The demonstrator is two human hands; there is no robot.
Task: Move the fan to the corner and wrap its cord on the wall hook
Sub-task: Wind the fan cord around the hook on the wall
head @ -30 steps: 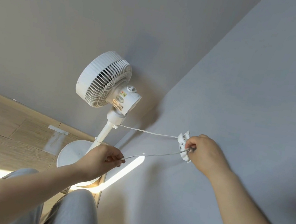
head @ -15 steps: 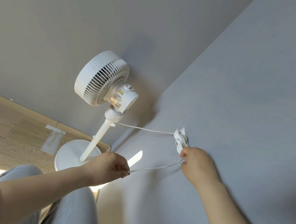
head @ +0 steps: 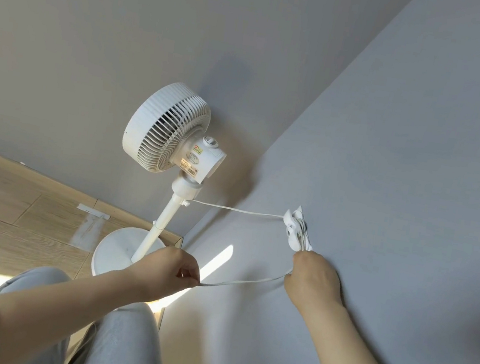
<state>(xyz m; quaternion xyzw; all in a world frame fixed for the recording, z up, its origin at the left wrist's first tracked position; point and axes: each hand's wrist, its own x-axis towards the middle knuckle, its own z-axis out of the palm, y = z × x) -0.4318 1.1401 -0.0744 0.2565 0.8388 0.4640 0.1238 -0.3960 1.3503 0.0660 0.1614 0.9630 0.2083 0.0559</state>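
The fan (head: 174, 133) stands in the corner. The right hand (head: 314, 280), fingers clamped on the cord (head: 241, 282), has dropped below the wall hook (head: 295, 228), laying another turn. The left hand (head: 171, 271) pinches the slack.

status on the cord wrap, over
Left hand pinches cord, right hand grips it just below hook. Cord looped on hook. Fan stands in corner. Nothing blocking.
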